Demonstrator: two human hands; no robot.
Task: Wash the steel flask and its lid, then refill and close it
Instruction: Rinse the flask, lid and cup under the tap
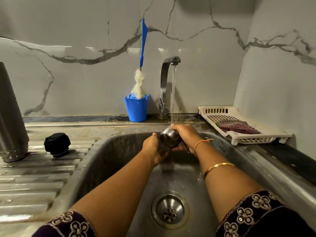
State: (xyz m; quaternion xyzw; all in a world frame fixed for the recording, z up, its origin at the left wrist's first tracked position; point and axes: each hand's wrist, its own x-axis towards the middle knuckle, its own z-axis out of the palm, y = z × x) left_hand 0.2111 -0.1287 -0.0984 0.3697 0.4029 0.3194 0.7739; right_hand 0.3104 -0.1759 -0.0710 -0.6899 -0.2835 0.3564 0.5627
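Observation:
The steel flask (12,117) stands upside down on the ribbed drainboard at far left. Next to it sits its black stopper (57,144). Over the sink, both my hands hold the flask's dark steel cup lid (169,138) under the running water (173,96) from the tap (166,77). My right hand (187,135) grips the lid from above and from the right. My left hand (153,148) wraps its left side, with a fingertip showing above the rim. Much of the lid is hidden by my fingers.
A blue cup (136,108) holding a blue-handled bottle brush (139,84) stands behind the sink (119,151), left of the tap. A white plastic tray (266,135) with a folded cloth (236,128) sits on the right ledge. The drain (170,210) lies below my forearms.

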